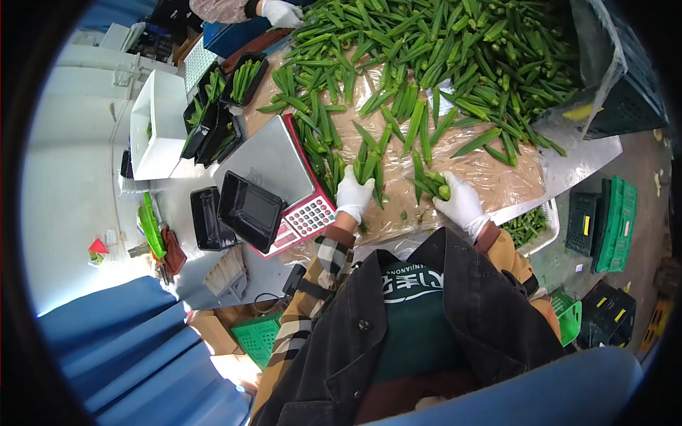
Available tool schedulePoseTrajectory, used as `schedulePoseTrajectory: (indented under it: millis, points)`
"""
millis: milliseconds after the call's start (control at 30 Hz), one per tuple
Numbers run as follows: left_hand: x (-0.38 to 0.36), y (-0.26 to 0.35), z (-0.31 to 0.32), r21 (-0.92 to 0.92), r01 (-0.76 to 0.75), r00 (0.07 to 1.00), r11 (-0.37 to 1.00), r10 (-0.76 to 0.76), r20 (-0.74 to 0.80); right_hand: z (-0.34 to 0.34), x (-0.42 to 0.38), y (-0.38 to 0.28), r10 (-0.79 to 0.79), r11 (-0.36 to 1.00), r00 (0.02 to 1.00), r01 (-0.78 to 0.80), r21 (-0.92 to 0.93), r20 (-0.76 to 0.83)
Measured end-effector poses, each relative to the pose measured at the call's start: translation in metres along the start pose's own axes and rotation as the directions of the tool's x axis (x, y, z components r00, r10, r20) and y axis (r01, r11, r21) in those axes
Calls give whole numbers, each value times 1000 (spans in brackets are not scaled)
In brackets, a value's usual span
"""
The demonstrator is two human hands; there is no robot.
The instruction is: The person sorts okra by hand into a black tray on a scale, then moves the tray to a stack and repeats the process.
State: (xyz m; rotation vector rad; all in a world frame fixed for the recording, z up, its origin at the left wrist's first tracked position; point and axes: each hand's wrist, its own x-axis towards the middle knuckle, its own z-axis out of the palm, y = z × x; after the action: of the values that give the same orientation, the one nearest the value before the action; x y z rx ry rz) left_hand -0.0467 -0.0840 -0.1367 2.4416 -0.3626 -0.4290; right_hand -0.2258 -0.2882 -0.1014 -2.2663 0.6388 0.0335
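Dark jacket [497,312] right up close, and just beyond it the red-edged scale [273,160]! Left hand [353,197] tight beside the scale's keypad corner, fingers curled at okra pods [367,166], whether clamped I can't tell. Farther right of the scale, right hand [460,204], fingers clamped on a bunch [428,185]; bare brown wrap [508,177] beyond, out to the table's edge. Slim, bright green okra heaps [462,50] spread beyond the scale.

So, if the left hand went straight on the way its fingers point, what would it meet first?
Most likely the okra pods right at the left hand, with more okra lying beyond; depth is hard to judge from this one view.
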Motion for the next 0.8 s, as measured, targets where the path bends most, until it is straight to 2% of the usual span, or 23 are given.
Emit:
schedulePoseTrajectory:
  millis: [33,100,233,333,433,500,600,700,800]
  points:
    - [0,11,2,82,35,999,996,-35,-5,-4,-2,3,35,999,999,-34,41,-14]
    - [3,26,1,176,-11,999,984,3,41,-10,-8,6,109,986,993,-103,129,-39]
    - [13,24,3,357,-77,996,931,54,73,-5,-19,19,144,962,985,-118,246,-92]
    - [19,17,2,375,-86,990,923,35,140,3,-23,27,141,964,985,-114,239,-100]
    - [24,-7,-7,173,-110,962,979,61,266,-1,-28,33,208,954,977,-190,234,-55]
    - [17,4,-23,-113,-91,970,989,114,213,-9,-32,33,238,946,967,-211,245,-86]
    - [17,29,-41,-158,-125,984,979,142,105,-8,-33,41,257,935,962,-225,273,-88]
    - [22,39,-31,78,-224,971,971,215,105,-6,-31,35,268,929,962,-243,278,-55]
    - [23,43,-2,259,-247,957,934,193,217,-2,-31,32,236,936,971,-215,279,-42]
